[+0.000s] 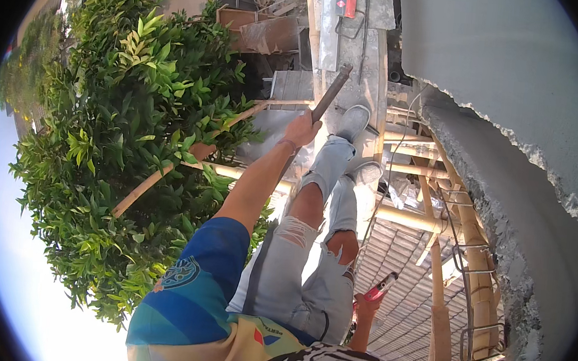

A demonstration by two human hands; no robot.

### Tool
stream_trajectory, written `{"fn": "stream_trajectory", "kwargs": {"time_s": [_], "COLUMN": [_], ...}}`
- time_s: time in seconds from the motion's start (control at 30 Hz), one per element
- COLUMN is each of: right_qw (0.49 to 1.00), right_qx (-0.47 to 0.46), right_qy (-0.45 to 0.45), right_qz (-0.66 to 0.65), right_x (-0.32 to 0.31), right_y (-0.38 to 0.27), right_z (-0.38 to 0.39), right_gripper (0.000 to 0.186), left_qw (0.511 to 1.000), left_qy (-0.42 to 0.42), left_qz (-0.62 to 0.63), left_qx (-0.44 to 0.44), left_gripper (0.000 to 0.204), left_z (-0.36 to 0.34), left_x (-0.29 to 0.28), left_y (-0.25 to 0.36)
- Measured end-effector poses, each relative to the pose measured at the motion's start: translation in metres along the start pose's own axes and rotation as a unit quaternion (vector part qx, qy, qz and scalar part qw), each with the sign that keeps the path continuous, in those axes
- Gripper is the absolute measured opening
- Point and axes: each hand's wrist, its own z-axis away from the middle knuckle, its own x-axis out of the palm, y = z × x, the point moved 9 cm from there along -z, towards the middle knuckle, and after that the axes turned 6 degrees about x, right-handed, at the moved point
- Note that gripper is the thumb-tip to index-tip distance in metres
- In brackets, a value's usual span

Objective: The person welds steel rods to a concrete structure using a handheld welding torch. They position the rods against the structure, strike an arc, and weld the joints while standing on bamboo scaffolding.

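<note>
Long dark straight bar [333, 91] is clamped by left hand [302, 129], red silver-headed tool [379, 289] (type unclear) by right hand [366, 306]. Either could be dropped past tan bamboo poles [413, 219] if loosened.

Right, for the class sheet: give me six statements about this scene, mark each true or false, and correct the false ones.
1. The left hand grips a long dark bar. True.
2. The right hand is empty. False: it holds a red handheld tool.
3. The light-blue jeans are torn at the knees. True.
4. A leafy tree fills the picture's right side. False: the tree is on the left.
5. Bamboo poles stand near rough-edged grey concrete. True.
6. The shoes are bright red. False: they are greyish.
</note>
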Motion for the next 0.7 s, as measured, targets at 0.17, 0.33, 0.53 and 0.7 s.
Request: {"fn": "stream_trajectory", "kwargs": {"time_s": [0.17, 0.33, 0.53, 0.7], "right_qw": [0.999, 0.993, 0.971, 0.976], "right_qx": [-0.026, -0.012, 0.134, 0.096], "right_qy": [0.015, 0.011, -0.003, -0.024], "right_qz": [0.042, -0.115, -0.198, -0.191], "right_x": [0.038, 0.036, 0.046, 0.065], "right_y": [0.021, 0.024, 0.018, 0.013], "right_z": [-0.034, -0.035, -0.026, -0.037], "right_gripper": [0.073, 0.058, 0.084, 0.085], "left_qw": [0.994, 0.97, 0.952, 0.976], "left_qy": [0.085, 0.177, 0.237, 0.178], "left_qz": [0.044, 0.117, 0.15, 0.067], "left_qx": [0.051, 0.116, 0.119, 0.108], "left_gripper": [0.047, 0.043, 0.044, 0.051], "left_z": [-0.131, -0.219, -0.276, -0.303], "left_x": [0.034, 0.072, 0.108, 0.117], "left_y": [0.009, 0.008, -0.004, -0.015]}}
